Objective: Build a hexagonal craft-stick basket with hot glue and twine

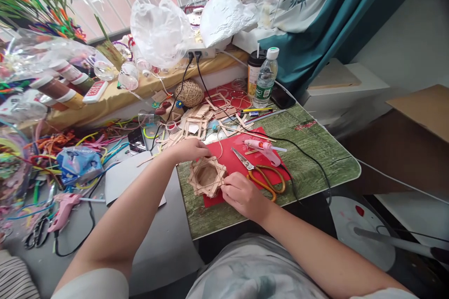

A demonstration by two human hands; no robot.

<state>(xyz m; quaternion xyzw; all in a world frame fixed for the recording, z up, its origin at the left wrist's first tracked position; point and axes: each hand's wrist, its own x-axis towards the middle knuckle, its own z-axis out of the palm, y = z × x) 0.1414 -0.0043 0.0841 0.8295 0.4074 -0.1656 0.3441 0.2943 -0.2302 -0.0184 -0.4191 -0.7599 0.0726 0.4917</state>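
A small star-rimmed basket of stacked craft sticks (207, 176) sits on a red sheet (245, 145) and the green wood-patterned board (315, 154). My right hand (242, 195) pinches its rim from the near right side. Just behind the basket, my left hand (193, 150) hovers at the far rim with its fingers bent downward. Its fingertips are partly hidden, so what they hold, if anything, does not show. To the right lie scissors with orange handles (268, 178) and a pink glue gun (263, 148).
Loose craft sticks (198, 119) pile up behind the basket, near a twine ball (189, 92). A water bottle (265, 79) and a lidded cup (253, 72) stand at the back. Black cords cross the board. Another pink glue gun (65, 210) lies left among pipe cleaners.
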